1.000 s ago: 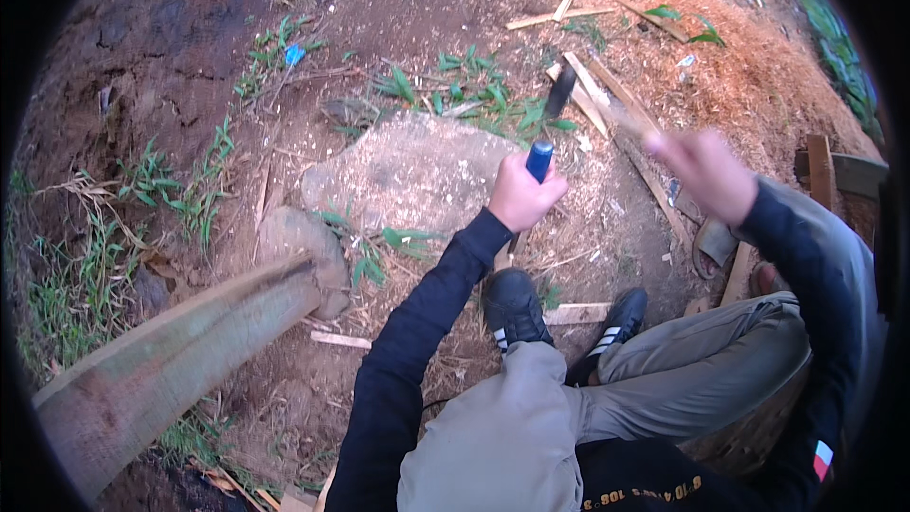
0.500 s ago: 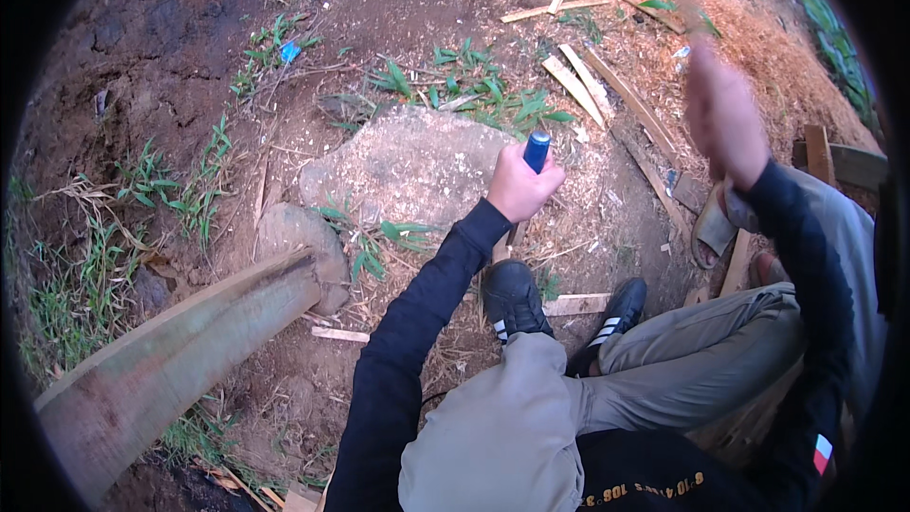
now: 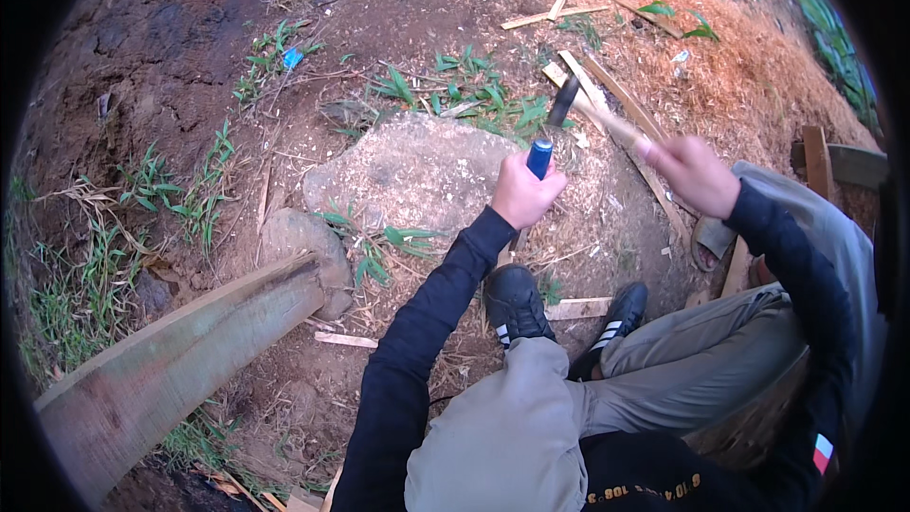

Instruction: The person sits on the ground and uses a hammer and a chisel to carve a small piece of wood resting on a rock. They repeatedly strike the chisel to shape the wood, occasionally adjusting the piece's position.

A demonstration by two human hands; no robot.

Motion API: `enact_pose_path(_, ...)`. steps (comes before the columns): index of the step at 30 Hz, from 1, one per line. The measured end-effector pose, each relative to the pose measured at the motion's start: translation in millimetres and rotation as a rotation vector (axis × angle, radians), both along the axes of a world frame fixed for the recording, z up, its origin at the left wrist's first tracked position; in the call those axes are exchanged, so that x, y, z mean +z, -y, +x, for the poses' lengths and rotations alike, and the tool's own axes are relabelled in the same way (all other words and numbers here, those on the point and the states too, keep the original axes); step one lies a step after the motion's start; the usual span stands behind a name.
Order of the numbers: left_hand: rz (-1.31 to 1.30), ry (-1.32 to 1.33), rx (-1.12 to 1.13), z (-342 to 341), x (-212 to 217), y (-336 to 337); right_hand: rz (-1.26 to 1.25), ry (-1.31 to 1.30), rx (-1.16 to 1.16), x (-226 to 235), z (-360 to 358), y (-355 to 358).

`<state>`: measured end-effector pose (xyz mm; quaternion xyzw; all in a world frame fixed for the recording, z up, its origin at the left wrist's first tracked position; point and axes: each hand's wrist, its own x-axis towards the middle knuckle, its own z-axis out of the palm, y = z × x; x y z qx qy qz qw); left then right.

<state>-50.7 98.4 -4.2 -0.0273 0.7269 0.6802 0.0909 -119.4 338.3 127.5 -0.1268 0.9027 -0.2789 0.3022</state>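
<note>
My left hand (image 3: 524,192) is closed around the blue handle of a chisel (image 3: 540,159), held upright so its end sticks out above the fist. Below the fist the blade is mostly hidden, and what it rests on cannot be made out. In my right hand (image 3: 697,175) is a hammer with a pale wooden handle (image 3: 611,125). Its dark head (image 3: 563,102) is close above the chisel's handle end; whether they touch cannot be told.
A large flat stone (image 3: 408,166) lies beyond my left hand, with a smaller rock (image 3: 308,242) nearer. A thick plank (image 3: 190,365) juts in from the left. Wood strips (image 3: 626,95) and shavings cover the ground at right, where another person's sandalled foot (image 3: 711,239) shows.
My right hand has come down and leftward, bringing the hammer head close to the chisel. The left hand has stayed nearly in place.
</note>
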Motion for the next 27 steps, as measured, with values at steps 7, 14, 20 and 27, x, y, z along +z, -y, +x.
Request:
enact_pose_path(7,-0.203,-0.097,-0.242,-7.7,34.9,3.6,-0.355,0.189,-0.379,7.8,2.7,12.8)
enact_pose_path(14,-0.662,-0.457,-0.637,45.1,85.2,-9.4,-0.553,0.497,-0.253,-34.7,31.8,56.2)
enact_pose_path(20,-0.813,-0.853,-0.658,106.3,84.0,-45.1,-0.162,0.775,-0.163,-60.4,90.6,34.0)
enact_pose_path(27,-0.465,-0.891,-0.808,151.8,43.8,-45.4,-0.1,0.898,-0.236,-95.4,156.9,16.7)
